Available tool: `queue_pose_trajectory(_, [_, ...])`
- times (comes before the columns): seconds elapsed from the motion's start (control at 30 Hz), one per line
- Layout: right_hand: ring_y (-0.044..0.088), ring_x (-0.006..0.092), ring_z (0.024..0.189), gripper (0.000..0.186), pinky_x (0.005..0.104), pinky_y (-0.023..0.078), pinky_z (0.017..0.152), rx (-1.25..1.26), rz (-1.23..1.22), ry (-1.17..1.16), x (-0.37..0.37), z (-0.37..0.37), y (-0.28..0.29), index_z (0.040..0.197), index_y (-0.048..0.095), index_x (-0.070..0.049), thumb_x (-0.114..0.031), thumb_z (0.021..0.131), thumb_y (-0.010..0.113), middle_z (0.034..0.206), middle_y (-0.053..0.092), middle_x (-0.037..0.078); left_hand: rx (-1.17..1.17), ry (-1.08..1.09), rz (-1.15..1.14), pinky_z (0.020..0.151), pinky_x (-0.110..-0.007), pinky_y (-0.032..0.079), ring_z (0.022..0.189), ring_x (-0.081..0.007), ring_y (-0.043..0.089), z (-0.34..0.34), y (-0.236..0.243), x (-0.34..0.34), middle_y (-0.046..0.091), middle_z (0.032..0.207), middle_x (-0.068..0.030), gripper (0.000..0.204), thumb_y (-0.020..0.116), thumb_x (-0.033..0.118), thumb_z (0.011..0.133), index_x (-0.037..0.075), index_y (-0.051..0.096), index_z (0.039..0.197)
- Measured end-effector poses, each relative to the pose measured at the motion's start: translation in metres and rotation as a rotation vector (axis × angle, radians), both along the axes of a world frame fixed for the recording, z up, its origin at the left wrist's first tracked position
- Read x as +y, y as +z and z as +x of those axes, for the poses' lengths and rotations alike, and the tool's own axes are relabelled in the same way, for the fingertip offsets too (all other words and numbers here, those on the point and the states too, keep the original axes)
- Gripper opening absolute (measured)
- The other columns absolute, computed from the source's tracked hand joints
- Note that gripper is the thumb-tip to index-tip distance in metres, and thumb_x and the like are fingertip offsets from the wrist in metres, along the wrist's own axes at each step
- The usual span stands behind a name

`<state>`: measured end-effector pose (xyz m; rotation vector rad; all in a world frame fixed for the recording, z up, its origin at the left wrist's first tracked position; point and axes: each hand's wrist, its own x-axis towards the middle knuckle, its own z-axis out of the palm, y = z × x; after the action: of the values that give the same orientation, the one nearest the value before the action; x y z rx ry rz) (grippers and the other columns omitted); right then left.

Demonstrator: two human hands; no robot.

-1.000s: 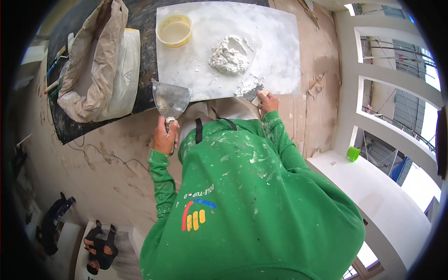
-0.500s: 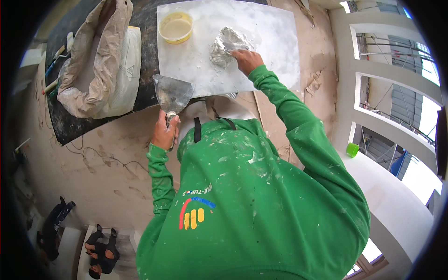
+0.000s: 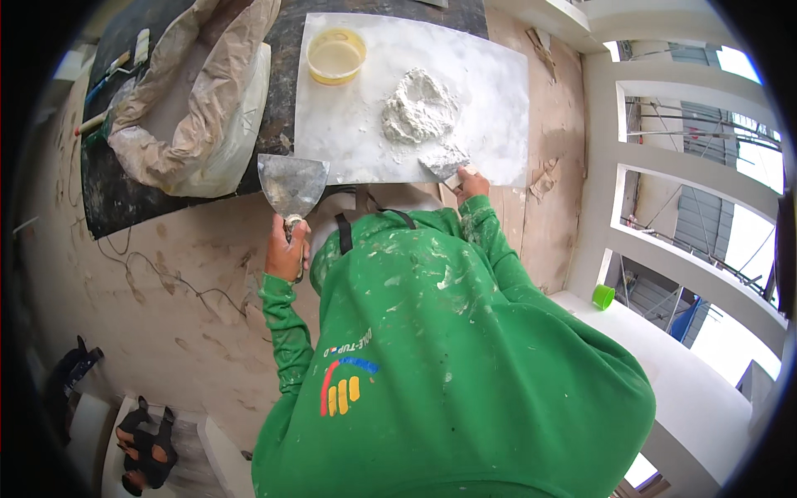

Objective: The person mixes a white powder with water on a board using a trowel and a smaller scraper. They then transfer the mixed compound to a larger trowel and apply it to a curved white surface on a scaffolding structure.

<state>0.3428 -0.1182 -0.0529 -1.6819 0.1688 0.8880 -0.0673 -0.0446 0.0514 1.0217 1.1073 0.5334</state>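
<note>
From where I stand, the room looks unfinished, with a dusty, stained floor (image 3: 191,303) and a dark, scuffed tabletop (image 3: 285,91) bearing a pale board (image 3: 498,95). The right hand (image 3: 470,184) is closed around the handle of a putty knife (image 3: 442,161), its blade over the board's near edge with white paste on it; whether it touches, I can't tell. The left hand (image 3: 287,247) grips a broad scraper (image 3: 293,184), blade pointing away, just off that edge. Both tools look light, with thin, fairly stiff blades, best held by the handle, close to the blade. Just beyond the putty knife sits a lumpy plaster heap (image 3: 419,108), probably soft, heavy and sticky, better lifted on a blade than pinched. Farther back, a yellowish round tub (image 3: 335,80) seems to hold some liquid. To its left, a brown paper sack (image 3: 133,158) gapes open, its contents too shaded to make out.
</note>
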Motion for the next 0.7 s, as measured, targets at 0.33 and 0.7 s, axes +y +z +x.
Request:
queue_pose_trajectory(0.33, [0.069, 0.0337, 0.08, 0.027, 0.042, 0.055, 0.073, -1.094, -0.213, 0.735, 0.154, 0.079, 0.03, 0.108, 0.067, -0.006, -0.017, 0.083, 0.065, 0.09, 0.07, 0.021, 0.074, -0.112, 0.014, 0.037, -0.024, 0.041, 0.052, -0.0087, 0.05, 0.016, 0.01, 0.015, 0.055, 0.089, -0.0052, 0.022, 0.055, 0.023, 0.098, 0.006, 0.042, 0.105])
queue_pose_trajectory(0.7, [0.068, 0.0354, 0.085, 0.037, 0.0451, 0.055, 0.072, -1.342, -0.531, 1.476, 0.158, 0.023, 0.111, 0.115, 0.062, -0.021, -0.005, 0.084, 0.051, 0.091, 0.07, 0.014, 0.05, -0.1, 0.058, 0.038, -0.027, 0.042, 0.048, -0.0105, 0.052, 0.041, 0.014, 0.009, 0.059, 0.082, -0.0046, 0.021, 0.053, 0.019, 0.098, 0.003, 0.045, 0.108])
